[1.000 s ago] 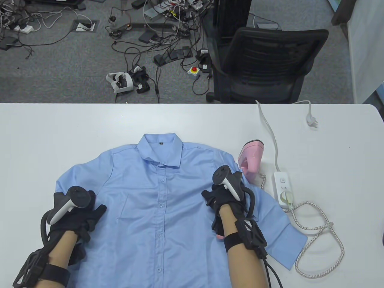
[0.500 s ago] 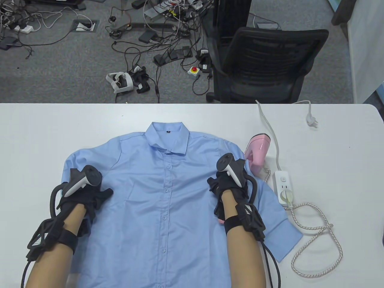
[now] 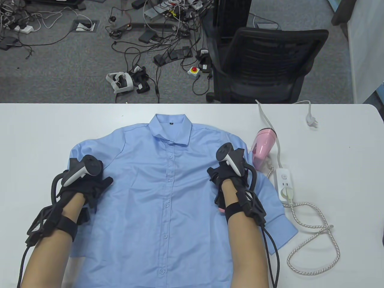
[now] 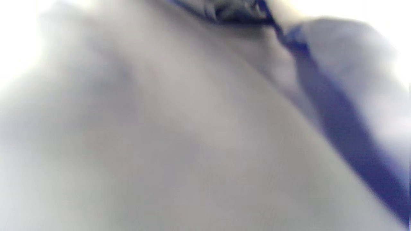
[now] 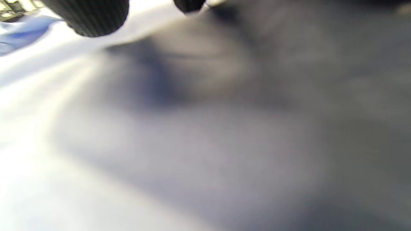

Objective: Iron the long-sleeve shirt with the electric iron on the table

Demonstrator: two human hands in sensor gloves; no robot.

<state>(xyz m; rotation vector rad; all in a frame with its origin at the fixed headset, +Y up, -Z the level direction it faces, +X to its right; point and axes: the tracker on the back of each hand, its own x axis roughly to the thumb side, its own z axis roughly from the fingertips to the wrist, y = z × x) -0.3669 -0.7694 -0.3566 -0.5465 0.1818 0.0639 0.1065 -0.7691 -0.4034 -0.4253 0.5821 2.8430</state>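
Blue shirt (image 3: 162,192) flat, buttoned, front up, mid table (image 3: 330,144). L hand (image 3: 87,186) and R hand (image 3: 228,177) palm-down on shirt chest; finger state can't tell. Pink iron (image 3: 263,147) just R of shirt shoulder.

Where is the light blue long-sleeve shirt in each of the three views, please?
Table view: light blue long-sleeve shirt flat at table centre, under both hands.
Left wrist view: blurred blue fabric, right side.
Right wrist view: blurred pale fabric, filling the left.
Shared landmark: the shirt cloth itself.
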